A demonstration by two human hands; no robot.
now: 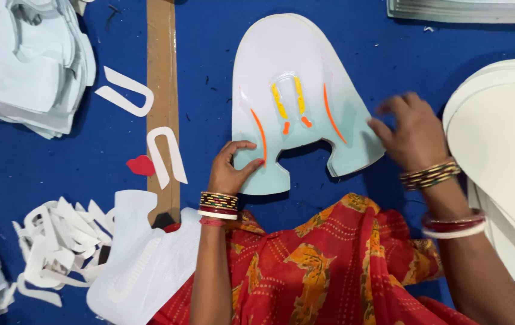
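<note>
A pale blue shoe-upper cut piece (296,57) lies flat on the blue work surface, with orange and yellow stripes near its middle. My left hand (231,167) presses on its lower left lobe, thumb and forefinger spread apart. On the right edge of the same piece rests my right hand (411,129), fingers spread; it looks slightly blurred. Both wrists wear bangles.
A stack of white cut pieces (504,156) sits at the right, another pile (23,60) at the upper left. Two white U-shaped offcuts (126,93) and a small red scrap (141,165) lie by a brown tape strip (161,72). Scraps (59,247) lie lower left.
</note>
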